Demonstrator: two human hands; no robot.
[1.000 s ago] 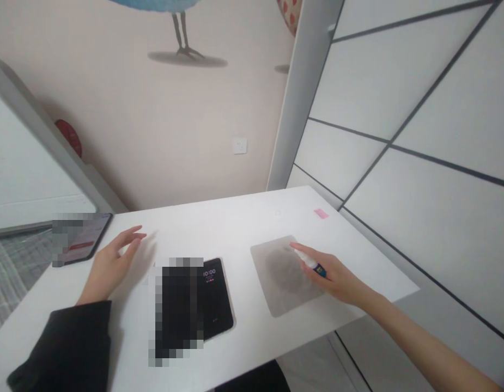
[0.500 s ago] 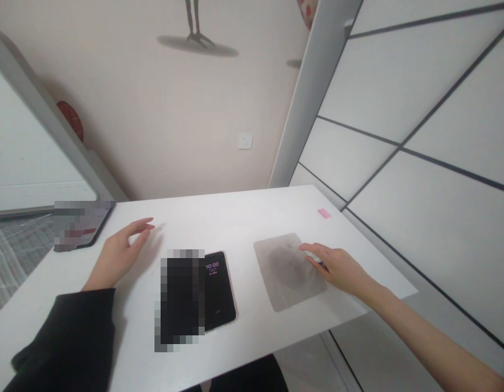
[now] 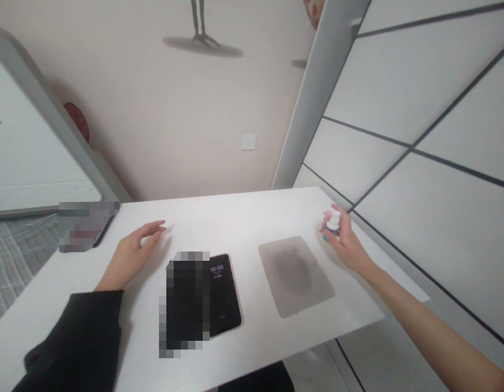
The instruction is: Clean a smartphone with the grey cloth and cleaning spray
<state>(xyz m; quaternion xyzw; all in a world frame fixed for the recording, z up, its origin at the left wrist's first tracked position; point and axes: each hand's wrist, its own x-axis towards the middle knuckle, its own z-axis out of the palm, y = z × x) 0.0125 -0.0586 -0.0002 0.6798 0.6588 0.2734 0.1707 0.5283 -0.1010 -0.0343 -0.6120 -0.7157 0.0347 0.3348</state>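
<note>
My feed shows a white counter [image 3: 214,223] beneath everything. On it lies a grey mat [image 3: 296,275] with a darker round patch; to its left, a touchscreen device [image 3: 225,305], partly pixelated, reads 10:00. My left hand [image 3: 135,253] holds nothing, its grip apart. My right hand [image 3: 345,239] has its grip clamped around a small white-topped bottle [image 3: 334,220], beyond the mat's far right side; I can't tell whether its base meets the counter. I judge the step in hand as positioning the bottle, so the next move calls for keeping it upright. Its label is illegible. A pink slip [image 3: 326,214] shows beside it.
</note>
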